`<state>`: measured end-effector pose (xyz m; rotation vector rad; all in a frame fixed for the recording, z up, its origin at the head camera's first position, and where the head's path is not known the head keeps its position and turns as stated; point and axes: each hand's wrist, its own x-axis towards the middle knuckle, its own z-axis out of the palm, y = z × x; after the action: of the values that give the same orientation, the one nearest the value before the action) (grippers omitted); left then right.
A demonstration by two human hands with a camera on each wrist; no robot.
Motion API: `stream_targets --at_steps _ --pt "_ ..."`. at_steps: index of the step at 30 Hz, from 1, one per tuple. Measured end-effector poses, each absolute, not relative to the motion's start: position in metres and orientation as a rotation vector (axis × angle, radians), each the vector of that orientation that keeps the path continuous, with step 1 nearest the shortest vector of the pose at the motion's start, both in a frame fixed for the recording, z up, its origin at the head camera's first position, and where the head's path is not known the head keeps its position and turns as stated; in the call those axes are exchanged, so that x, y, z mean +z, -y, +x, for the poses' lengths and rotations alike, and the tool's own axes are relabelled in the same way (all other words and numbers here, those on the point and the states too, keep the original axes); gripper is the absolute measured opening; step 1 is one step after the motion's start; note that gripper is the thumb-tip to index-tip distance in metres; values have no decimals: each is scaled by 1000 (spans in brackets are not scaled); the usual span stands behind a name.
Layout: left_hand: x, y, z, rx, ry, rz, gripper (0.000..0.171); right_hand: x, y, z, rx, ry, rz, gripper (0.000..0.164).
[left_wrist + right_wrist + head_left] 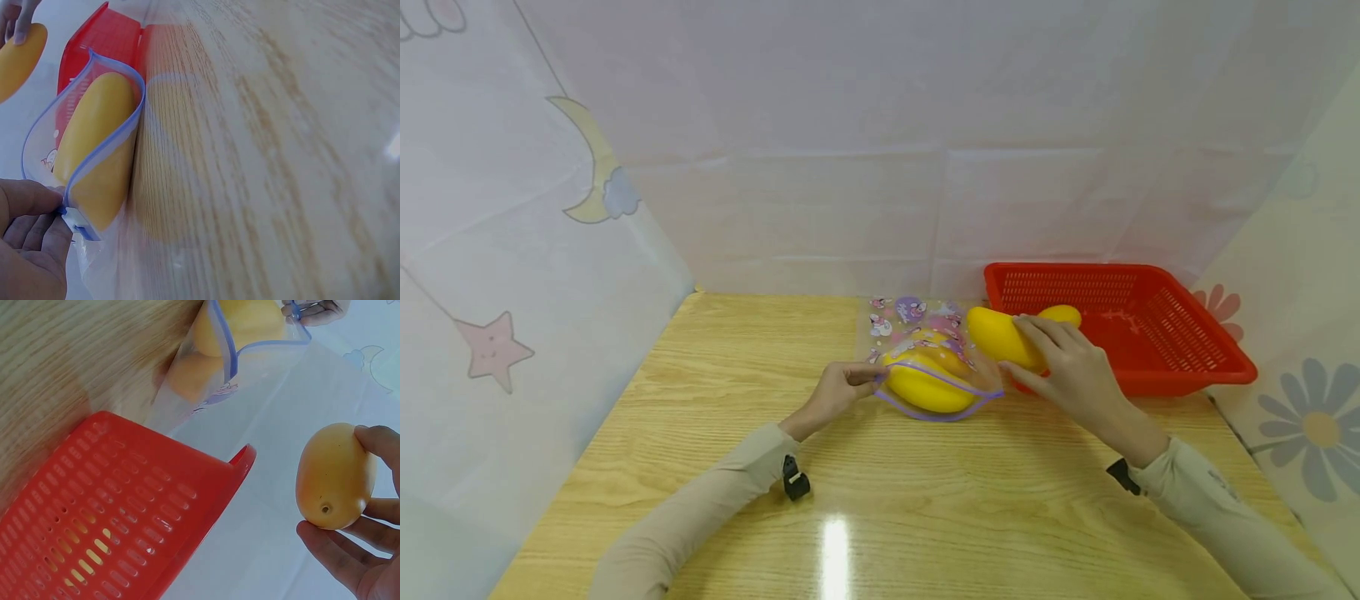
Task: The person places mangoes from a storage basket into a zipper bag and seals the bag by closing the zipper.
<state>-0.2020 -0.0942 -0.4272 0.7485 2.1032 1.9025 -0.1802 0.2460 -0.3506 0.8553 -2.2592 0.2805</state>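
Note:
A clear zip bag (880, 332) with cartoon prints and a purple-blue rim lies on the table, its mouth spread toward me. Inside it are yellow mangoes, one of them (928, 390) right at the opening. My left hand (842, 393) pinches the left corner of the rim between thumb and fingers, close by the slider in the left wrist view. My right hand (1071, 367) grips another yellow mango (334, 475), raised between the bag and the red basket (1187, 382); its dimpled end shows in the right wrist view.
One more yellow mango (1063, 314) is in the basket, partly hidden behind my right hand. The basket stands at the table's back right. Behind the wooden table (737, 350) hangs a pale printed cloth (820, 208), which also covers both sides.

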Motion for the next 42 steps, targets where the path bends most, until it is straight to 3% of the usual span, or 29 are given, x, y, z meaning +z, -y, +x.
stream_targets --at_steps 42 --pt "-429 95 -203 1903 -2093 742 30 -368 -207 -161 335 2231 1043 64"
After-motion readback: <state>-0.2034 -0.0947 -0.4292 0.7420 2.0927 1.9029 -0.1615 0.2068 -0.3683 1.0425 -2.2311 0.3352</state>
